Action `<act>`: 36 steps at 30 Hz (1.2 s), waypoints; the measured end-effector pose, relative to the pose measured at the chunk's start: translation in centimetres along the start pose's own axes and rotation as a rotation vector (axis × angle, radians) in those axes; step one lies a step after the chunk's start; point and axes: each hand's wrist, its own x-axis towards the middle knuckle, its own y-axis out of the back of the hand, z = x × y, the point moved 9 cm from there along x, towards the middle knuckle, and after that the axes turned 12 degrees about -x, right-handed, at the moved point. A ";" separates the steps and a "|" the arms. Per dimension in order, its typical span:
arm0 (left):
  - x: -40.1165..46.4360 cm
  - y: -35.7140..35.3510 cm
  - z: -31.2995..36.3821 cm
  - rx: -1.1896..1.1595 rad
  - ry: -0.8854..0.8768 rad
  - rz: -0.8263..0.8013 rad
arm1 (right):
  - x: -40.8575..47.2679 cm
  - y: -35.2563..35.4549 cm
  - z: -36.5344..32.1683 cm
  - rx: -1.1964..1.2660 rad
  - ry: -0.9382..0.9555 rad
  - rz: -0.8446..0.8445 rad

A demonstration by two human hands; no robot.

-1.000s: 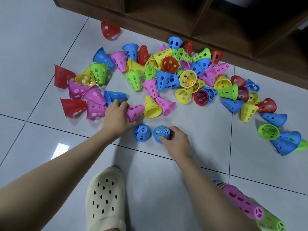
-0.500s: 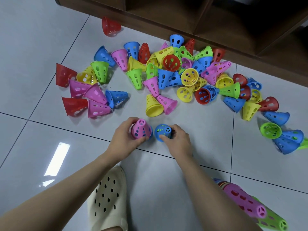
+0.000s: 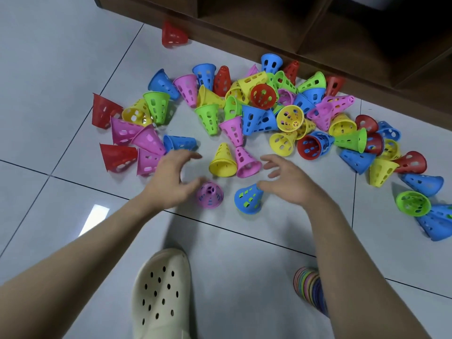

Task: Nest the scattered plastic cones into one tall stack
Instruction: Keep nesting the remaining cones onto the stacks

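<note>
you've let go: half a second ago your left hand [image 3: 171, 177] gripped the pink cone [image 3: 209, 194] and your right hand [image 3: 286, 182] the blue cone [image 3: 247, 198]; now both hands hover spread and empty above them. the two small stacks stand upright on the floor [image 3: 61, 57], the pink one with blue showing through its holes, the blue one with green. you're likely free to fetch more. the scattered cones [image 3: 264, 111] lie beyond, perforated, in five bright colours, mostly tipped over.
</note>
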 end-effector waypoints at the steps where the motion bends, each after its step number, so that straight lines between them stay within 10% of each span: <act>1: 1.0 1.2 0.2 0.092 -0.038 0.071 | 0.5 1.0 -0.5 0.005 0.001 0.014; 6: 5.4 3.2 -3.1 0.553 0.197 0.042 | 4.0 2.8 -3.4 -0.102 0.003 0.236; 14: 6.1 1.0 -3.6 0.888 0.135 -0.137 | 6.4 -4.3 -3.8 -0.581 -0.095 0.012; 23: 1.4 3.7 -1.6 0.189 0.168 0.242 | 4.9 -2.3 -0.7 -0.228 -0.201 0.167; 29: -1.8 -0.8 1.0 -0.176 0.124 0.084 | 0.0 0.4 0.0 -0.053 -0.171 0.432; 36: -3.4 -4.8 -0.4 -0.036 0.135 -0.109 | -4.3 -1.0 0.5 0.076 -0.162 0.510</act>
